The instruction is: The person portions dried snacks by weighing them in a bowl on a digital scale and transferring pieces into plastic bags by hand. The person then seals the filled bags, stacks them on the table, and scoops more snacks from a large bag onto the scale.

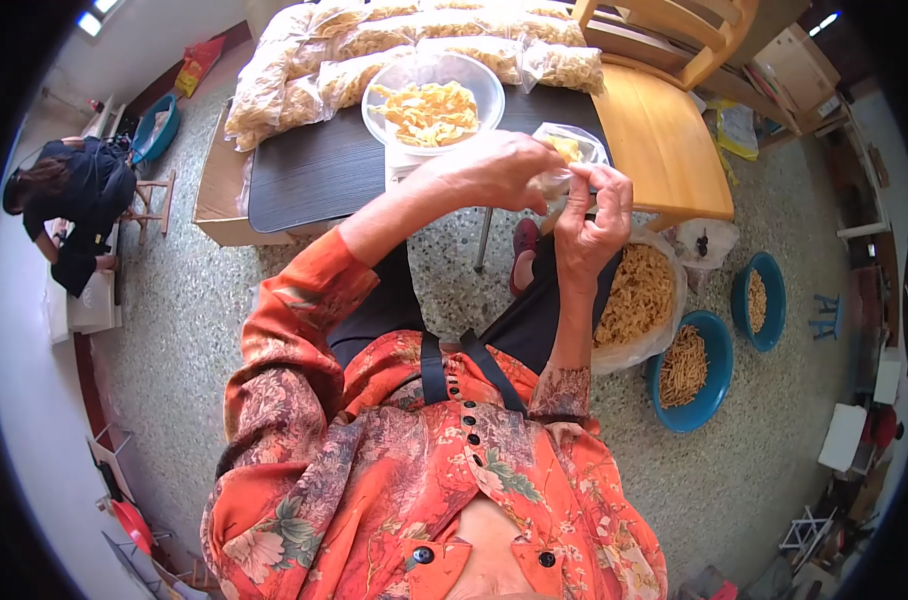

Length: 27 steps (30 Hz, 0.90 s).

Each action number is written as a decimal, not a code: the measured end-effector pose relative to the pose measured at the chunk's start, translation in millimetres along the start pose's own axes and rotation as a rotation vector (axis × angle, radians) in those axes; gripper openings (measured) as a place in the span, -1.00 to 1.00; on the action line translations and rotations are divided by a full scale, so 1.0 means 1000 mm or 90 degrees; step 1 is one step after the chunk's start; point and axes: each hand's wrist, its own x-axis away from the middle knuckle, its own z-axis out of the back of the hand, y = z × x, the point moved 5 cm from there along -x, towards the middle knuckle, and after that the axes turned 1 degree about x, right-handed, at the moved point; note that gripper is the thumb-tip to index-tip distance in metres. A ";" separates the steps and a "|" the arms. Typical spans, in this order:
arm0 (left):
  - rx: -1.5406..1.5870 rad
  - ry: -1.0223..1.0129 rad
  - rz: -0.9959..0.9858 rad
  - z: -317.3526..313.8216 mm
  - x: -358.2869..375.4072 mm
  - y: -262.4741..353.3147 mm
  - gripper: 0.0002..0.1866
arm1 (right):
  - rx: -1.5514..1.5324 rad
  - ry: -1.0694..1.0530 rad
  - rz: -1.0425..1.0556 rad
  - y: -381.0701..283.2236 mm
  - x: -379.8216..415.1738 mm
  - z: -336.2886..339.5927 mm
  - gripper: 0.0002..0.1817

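Currently, in the head view, both hands are raised over the right-hand part of the worktop, working at a small clear bag. The left hand reaches across with its fingers bent at the near side of the bag, thumb below; whether it grips the plastic or only touches it is hard to tell. The right hand is nearly closed, thumb and forefinger pinching the edge of the bag, the other fingers curled. Some yellow pieces show inside the bag.

Just beside the left hand's wrist, on the worktop, sits a translucent bowl partly filled with loose, curly yellow pieces, with a white object partly visible beneath it. Behind the bowl, filled clear packs are piled along the far side of the worktop, some stacked on others.

To the right of the worktop stands a wooden chair. Below it, on the speckled floor, a large plastic-lined container holds darker yellow-brown pieces. Near it are a blue basin of stick-like pieces and a smaller basin with pale contents. Far to the left, another person in dark clothes bends forward.
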 end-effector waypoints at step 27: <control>-0.322 0.111 0.189 0.053 0.015 -0.124 -0.63 | 0.010 -0.005 -0.023 0.007 0.002 -0.001 -0.96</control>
